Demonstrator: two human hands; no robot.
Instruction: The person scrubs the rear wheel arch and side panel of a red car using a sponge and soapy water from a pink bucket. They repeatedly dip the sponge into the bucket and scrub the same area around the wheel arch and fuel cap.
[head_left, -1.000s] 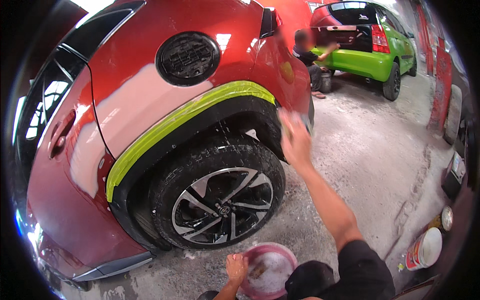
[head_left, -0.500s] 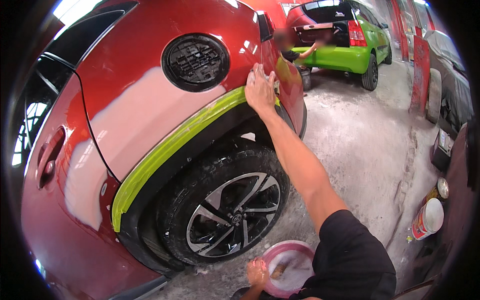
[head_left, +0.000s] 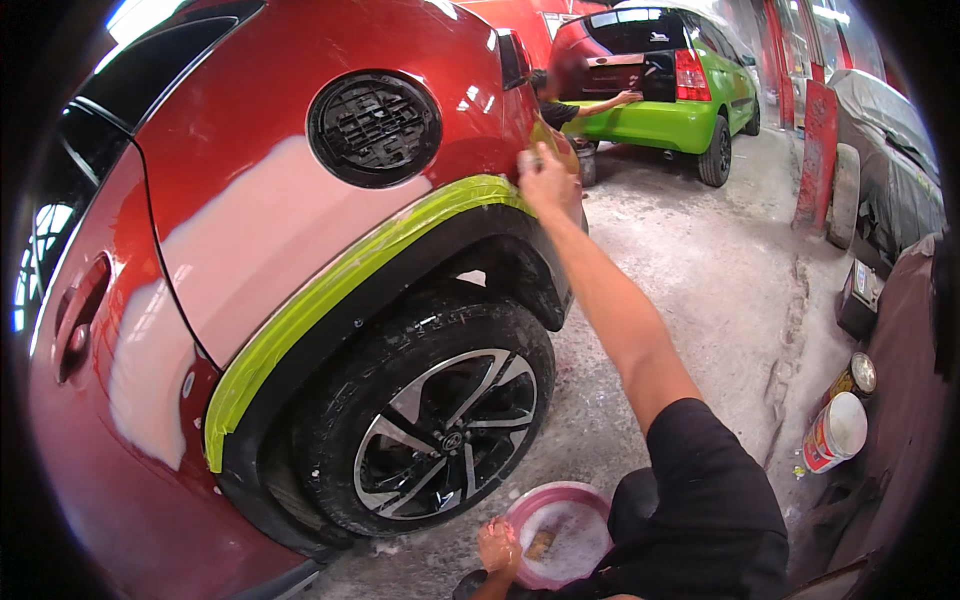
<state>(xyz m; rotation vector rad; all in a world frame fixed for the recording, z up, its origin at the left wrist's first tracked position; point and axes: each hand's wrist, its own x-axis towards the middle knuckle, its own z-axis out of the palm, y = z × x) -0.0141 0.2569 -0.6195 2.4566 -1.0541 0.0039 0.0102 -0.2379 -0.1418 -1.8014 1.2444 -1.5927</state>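
Note:
My right hand (head_left: pixel 552 185) is at the rear corner of a red car (head_left: pixel 470 110), past the end of the green masking tape (head_left: pixel 340 285). Its fingers are bent and a little blurred against the bodywork; what lies under them I cannot make out. Low down, my left hand (head_left: pixel 498 548) is curled closed at the left rim of a pink basin (head_left: pixel 596 495); anything inside its grip is hidden. Whitish suds and a brown block-like piece (head_left: pixel 541 545) are in the basin. Pale sanded-looking patches (head_left: pixel 255 245) cover the panel above the tape and part of the door.
Below the taped arch is the car's wheel (head_left: pixel 447 435). Behind stands a green car (head_left: pixel 640 125), with another person's arm (head_left: pixel 605 105) reaching to its tailgate. A white bucket (head_left: pixel 840 430), a tin (head_left: pixel 858 372), a dark box (head_left: pixel 860 298) and a red post (head_left: pixel 817 150) line the right side.
My right hand has moved back along the panel toward the car's rear corner, off the tape's upper end. The view has shifted slightly. My left hand stays by the basin.

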